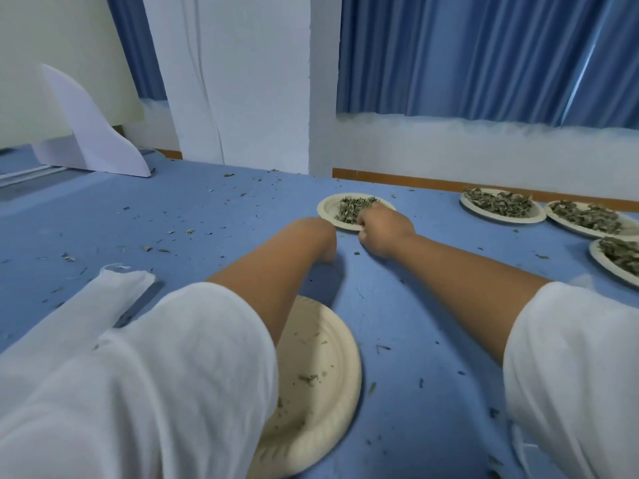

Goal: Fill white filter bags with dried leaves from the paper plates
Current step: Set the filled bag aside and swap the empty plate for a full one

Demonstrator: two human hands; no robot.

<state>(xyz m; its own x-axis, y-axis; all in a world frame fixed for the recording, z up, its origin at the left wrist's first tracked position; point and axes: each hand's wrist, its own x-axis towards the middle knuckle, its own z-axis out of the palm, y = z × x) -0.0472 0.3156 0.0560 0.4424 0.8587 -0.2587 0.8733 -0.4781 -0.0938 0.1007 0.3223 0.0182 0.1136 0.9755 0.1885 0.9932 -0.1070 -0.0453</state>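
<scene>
A paper plate [326,210] heaped with dried leaves [351,207] lies on the blue floor ahead of me. My right hand [383,229] reaches to its near right rim, and its curled fingers grip the edge beside the leaves. My left hand [328,248] is bent down at the wrist onto the floor just left of that plate; its fingers are hidden. A white filter bag [114,295] lies flat on the floor at the left, touching neither hand. Under my left forearm sits a nearly empty paper plate [321,375] with a few leaf crumbs.
Three more paper plates of dried leaves [499,203], [587,217], [619,259] lie at the right near the wall. Leaf crumbs are scattered over the blue floor [193,216]. A white pillar [242,98] and a white foam board [96,133] stand behind.
</scene>
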